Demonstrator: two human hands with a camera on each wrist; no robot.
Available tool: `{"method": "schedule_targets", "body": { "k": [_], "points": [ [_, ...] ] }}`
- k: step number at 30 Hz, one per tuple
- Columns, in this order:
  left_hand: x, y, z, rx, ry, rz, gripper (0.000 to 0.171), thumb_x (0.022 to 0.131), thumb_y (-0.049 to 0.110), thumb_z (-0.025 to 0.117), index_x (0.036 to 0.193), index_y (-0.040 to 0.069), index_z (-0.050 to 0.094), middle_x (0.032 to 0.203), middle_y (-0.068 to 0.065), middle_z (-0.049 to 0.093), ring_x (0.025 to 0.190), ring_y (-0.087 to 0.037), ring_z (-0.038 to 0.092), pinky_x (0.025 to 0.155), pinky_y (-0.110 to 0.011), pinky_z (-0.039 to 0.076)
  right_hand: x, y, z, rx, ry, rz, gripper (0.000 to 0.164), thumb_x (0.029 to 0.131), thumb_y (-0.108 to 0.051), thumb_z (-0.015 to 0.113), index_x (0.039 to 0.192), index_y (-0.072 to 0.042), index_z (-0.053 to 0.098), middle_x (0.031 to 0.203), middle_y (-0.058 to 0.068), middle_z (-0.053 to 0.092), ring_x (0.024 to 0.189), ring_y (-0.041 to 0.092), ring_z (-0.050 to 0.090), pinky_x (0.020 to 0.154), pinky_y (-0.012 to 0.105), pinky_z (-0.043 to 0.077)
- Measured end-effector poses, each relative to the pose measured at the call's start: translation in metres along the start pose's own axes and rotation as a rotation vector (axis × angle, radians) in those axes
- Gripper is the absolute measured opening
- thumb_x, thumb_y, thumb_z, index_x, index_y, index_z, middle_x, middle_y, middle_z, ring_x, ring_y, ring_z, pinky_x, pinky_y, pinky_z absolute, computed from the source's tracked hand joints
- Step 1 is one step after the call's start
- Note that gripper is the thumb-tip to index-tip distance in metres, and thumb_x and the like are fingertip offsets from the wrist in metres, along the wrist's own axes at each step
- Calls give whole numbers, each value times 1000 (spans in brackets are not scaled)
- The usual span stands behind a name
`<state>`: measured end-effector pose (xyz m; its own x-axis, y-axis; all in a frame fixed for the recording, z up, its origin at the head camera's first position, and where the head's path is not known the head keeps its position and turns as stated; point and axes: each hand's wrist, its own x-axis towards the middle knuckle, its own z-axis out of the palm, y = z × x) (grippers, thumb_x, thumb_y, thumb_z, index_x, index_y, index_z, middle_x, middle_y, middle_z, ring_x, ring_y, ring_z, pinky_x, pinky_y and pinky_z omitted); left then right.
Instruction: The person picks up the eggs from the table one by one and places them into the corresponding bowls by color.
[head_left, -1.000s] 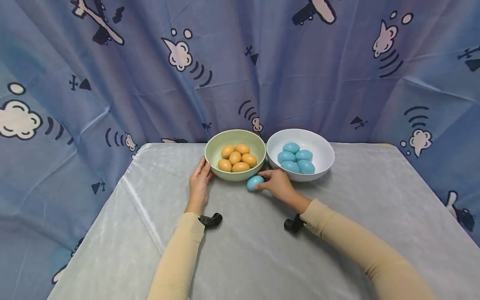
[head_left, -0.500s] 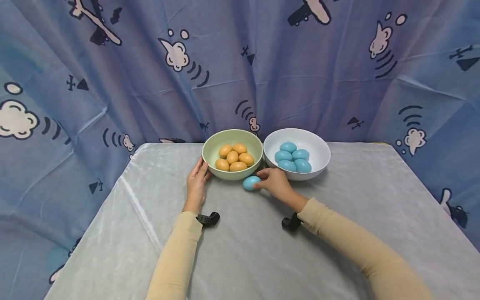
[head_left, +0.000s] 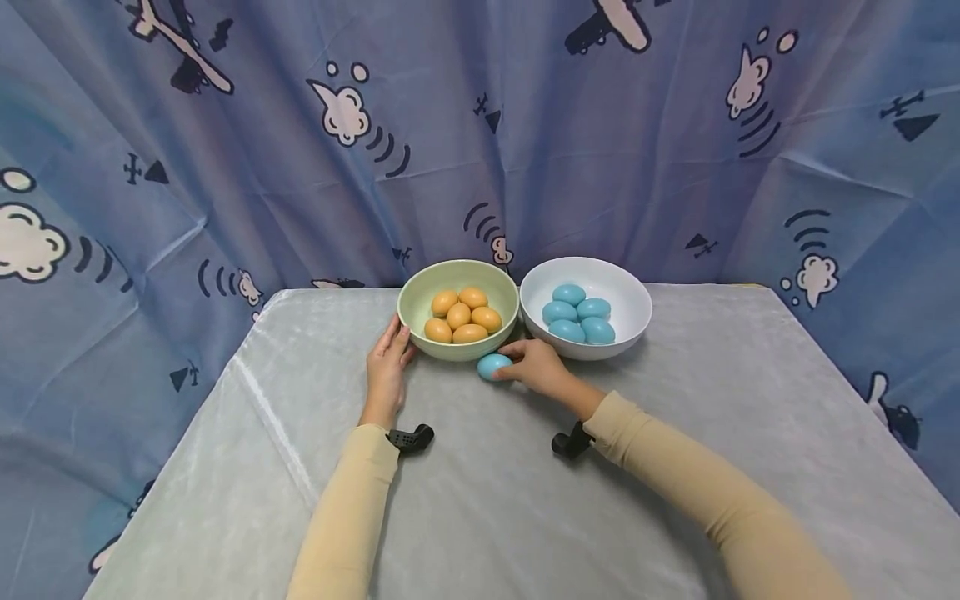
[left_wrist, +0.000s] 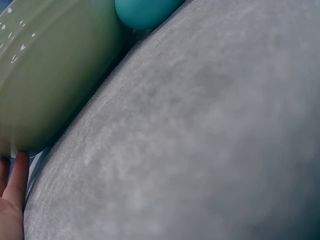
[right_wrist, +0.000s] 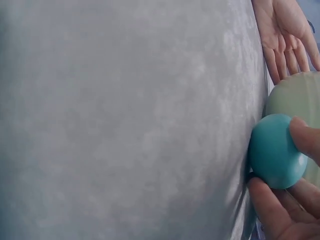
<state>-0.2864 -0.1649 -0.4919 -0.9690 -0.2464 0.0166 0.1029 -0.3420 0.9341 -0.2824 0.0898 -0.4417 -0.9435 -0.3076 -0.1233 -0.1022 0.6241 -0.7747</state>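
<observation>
In front of the two bowls my right hand [head_left: 542,368] pinches a blue egg [head_left: 494,367] between thumb and fingers, low at the tabletop. The right wrist view has this egg [right_wrist: 277,151] close up, thumb on one side and fingers on the other. My left hand [head_left: 386,371] touches the left side of a green bowl [head_left: 458,352], its fingers fairly straight along the outer wall. Several yellow-orange eggs [head_left: 458,316] lie inside that bowl. In the left wrist view, fingertips meet the bowl's wall [left_wrist: 60,75].
A white bowl [head_left: 633,321] stands right beside the green one, with several blue eggs [head_left: 575,311] in it. Grey cloth covers the table [head_left: 480,500]. Behind its far edge hangs a blue patterned curtain [head_left: 420,167]. Each wrist wears a black camera mount [head_left: 411,439].
The head view has shifted slightly, so everything sits a little further left. The pinched blue egg has turned slightly and edged left along the green bowl's front. The left hand stays at the bowl.
</observation>
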Motion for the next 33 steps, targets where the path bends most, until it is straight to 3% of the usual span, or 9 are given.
{"method": "schedule_targets", "body": {
  "k": [7,13,19,23,27,33],
  "points": [
    [-2,6,4,-38,-37,-21,56,102,20,58,152,8,39,161,-8,36,144,-22,41,109,-31,48,-8,-2,-2,-18,44,-34,48,80,-25,85,119,-2,72,114,12,74,103,20,65,84,32,56],
    [1,0,3,-48,-11,-25,55,101,22,59,152,12,41,160,-4,37,143,-19,43,98,-20,52,-21,-12,-12,19,68,-67,48,79,-22,84,121,-3,72,113,13,75,104,22,66,85,34,57],
    [2,2,0,-43,-9,-20,54,102,23,56,153,13,40,161,-3,36,144,-18,41,111,-30,46,-24,-27,-26,74,104,-86,48,80,-23,84,122,-3,71,114,14,74,105,23,68,84,31,59],
    [1,6,1,-40,5,-31,54,102,23,57,152,13,40,161,-2,37,144,-17,42,111,-31,46,-25,-34,-43,130,186,-90,48,81,-26,84,123,-6,71,117,12,74,106,22,69,82,25,58],
    [2,8,0,-42,33,-17,54,101,23,58,151,11,42,160,-2,39,142,-16,44,107,-27,49,-24,-36,-60,182,290,-91,50,80,-29,84,123,-8,72,116,12,74,109,24,69,86,28,56],
    [1,3,5,-48,31,-24,53,102,20,58,152,10,42,160,-2,38,143,-16,42,109,-30,48,-19,-18,-79,160,374,-24,52,80,-33,84,124,-7,71,119,14,73,112,27,67,91,33,53]
  ]
}}
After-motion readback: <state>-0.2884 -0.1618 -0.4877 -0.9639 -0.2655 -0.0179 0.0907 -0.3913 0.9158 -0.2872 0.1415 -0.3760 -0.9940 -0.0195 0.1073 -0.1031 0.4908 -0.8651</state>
